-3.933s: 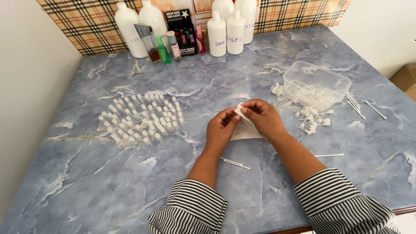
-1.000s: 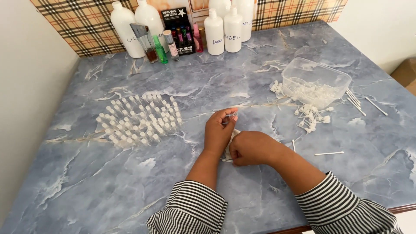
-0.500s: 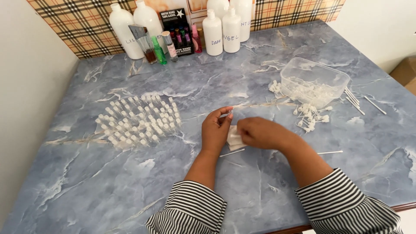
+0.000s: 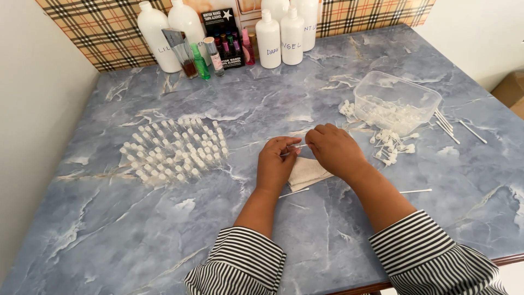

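Both hands meet above a folded white cloth [image 4: 307,172]: left hand [image 4: 275,163] and right hand [image 4: 334,148] pinch opposite ends of a thin clear tube [image 4: 295,147], keeping it level over the cloth. Left of them stands a cluster of capped vials [image 4: 173,148]; right, a clear tub [image 4: 396,101]

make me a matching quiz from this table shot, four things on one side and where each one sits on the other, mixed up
Things:
1. clear plastic tub
2. cluster of small vials
3. white bottles
4. folded white cloth

Places:
A. along the back edge by the plaid wall
B. under and between the two hands
C. left part of the table
D. right part of the table

Pairs: 1-D, 2-C, 3-A, 4-B
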